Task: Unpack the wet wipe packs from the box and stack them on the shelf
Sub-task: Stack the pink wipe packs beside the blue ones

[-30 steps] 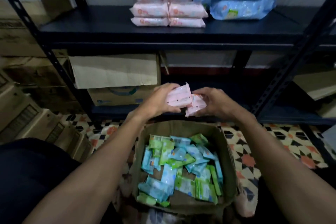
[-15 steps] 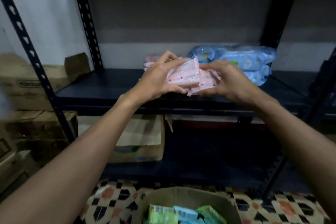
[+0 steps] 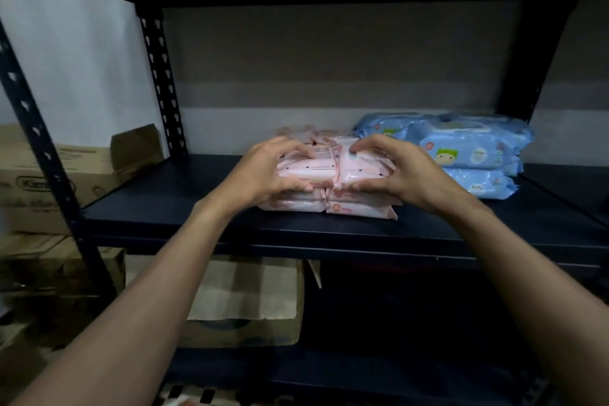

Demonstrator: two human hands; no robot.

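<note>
Head view: left hand (image 3: 263, 171) and right hand (image 3: 398, 171) clasp pink packs (image 3: 324, 171) atop stack.

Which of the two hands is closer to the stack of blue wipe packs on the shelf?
The right hand. It rests on the pink packs directly beside the blue wipe packs. The left hand holds the far side of the pink stack, away from them.

The pink wipe packs (image 3: 329, 201) lie stacked mid-shelf (image 3: 164, 204); the blue packs (image 3: 468, 148) sit just right; a cardboard box (image 3: 250, 300) stands below, on the lower tier.
</note>
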